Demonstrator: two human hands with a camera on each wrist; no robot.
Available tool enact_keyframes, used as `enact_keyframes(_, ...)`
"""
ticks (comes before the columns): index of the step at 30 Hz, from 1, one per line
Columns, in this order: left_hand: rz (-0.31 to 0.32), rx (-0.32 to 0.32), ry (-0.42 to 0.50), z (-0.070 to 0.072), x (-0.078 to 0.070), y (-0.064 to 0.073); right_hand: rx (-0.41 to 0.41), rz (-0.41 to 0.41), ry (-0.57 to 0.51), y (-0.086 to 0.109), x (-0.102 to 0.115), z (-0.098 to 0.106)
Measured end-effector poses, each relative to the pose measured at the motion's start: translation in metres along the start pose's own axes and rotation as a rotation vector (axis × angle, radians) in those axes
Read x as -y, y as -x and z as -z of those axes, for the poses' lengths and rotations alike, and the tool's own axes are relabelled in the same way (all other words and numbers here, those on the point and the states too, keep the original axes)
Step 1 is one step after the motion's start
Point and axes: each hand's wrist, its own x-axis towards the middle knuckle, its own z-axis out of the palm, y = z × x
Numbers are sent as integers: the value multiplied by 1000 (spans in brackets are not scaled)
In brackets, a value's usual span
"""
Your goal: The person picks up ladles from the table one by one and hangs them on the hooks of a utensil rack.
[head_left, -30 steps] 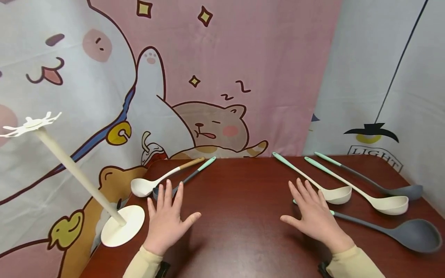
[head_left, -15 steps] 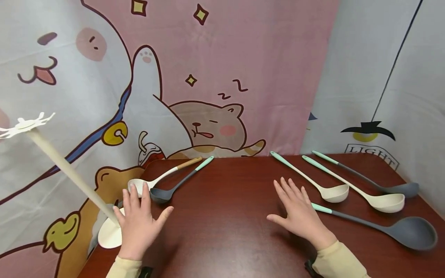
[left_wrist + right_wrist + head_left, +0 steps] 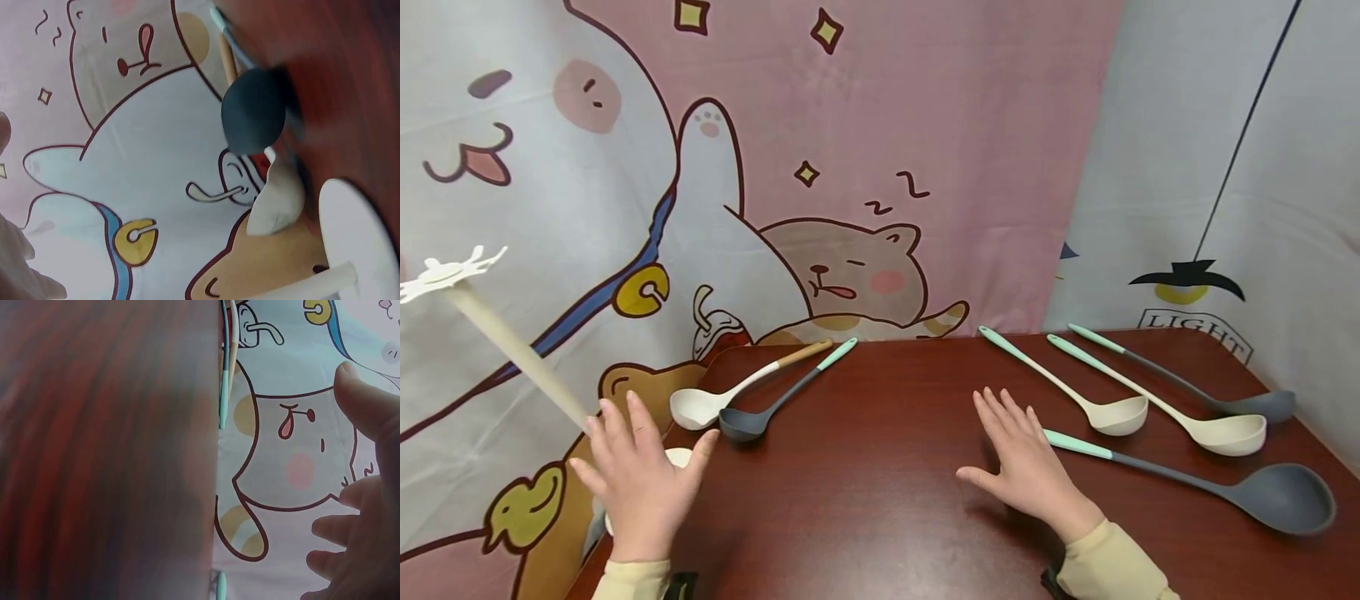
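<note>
My left hand [image 3: 640,479] hovers with spread fingers at the table's left side, in front of a cream rack [image 3: 520,354] with a slanting pole, a hooked top and a round base [image 3: 350,231]. The hand hides part of the pole and base; whether it touches them I cannot tell. Just beyond lie a white ladle [image 3: 698,408] with a tan handle and a dark grey ladle [image 3: 745,423] with a mint handle. My right hand [image 3: 1026,467] holds nothing, its fingers extended above the table. Nearest to it is the mint handle of a large grey ladle [image 3: 1285,498].
Two cream ladles [image 3: 1118,415] and another grey ladle [image 3: 1258,406] lie on the right of the dark red table [image 3: 865,475], handles toward the back. A printed cartoon curtain [image 3: 962,167] hangs behind the back edge.
My left hand has moved left, away from the dark grey ladle and over to the rack. My right hand has shifted left, uncovering more of the large grey ladle's handle. The view has turned slightly.
</note>
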Motion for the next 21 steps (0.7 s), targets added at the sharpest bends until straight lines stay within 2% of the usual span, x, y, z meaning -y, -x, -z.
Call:
enact_keyframes(6,55,-44,-19,10,9,-10,-20,22,-20,-6,5,-5)
enact_keyframes(14,117,-58,-3,20,17,-19,10,38,-71,-14,16,-7)
enact_keyframes(18,144,-115,31,24,21,-25,17,48,-80,-19,22,-10)
enact_keyframes(21,154,-184,80,26,26,-29,24,62,-97,-22,27,-13)
